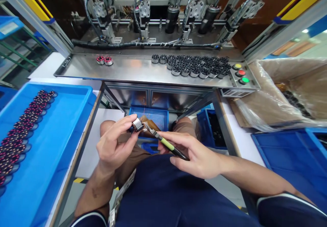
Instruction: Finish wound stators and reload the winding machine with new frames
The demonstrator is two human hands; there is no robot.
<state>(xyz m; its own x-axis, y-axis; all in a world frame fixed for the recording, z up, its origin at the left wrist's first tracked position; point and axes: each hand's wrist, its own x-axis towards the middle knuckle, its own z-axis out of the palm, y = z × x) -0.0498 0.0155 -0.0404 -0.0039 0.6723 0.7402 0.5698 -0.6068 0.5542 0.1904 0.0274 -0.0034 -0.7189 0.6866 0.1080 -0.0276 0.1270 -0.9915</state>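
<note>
Silver-black ring-shaped part (138,124): is sitting left of and below centre, partly hiding from view.
Left hand (114,144): thumb and fingers are pinching it.
Right hand (195,153): is clasping green-and-black-handled metal pliers (167,144), some fingers hiding.

Covered and cropped

The left hand (113,143) covers part of the metal ring (138,124); the right hand (195,153) hides part of the pliers (167,144). Whether their tips touch the ring is too small to tell. The blue tray (65,131) runs off the left edge, the cardboard box (268,106) off the right, its dark contents (296,102) blurred.
</note>
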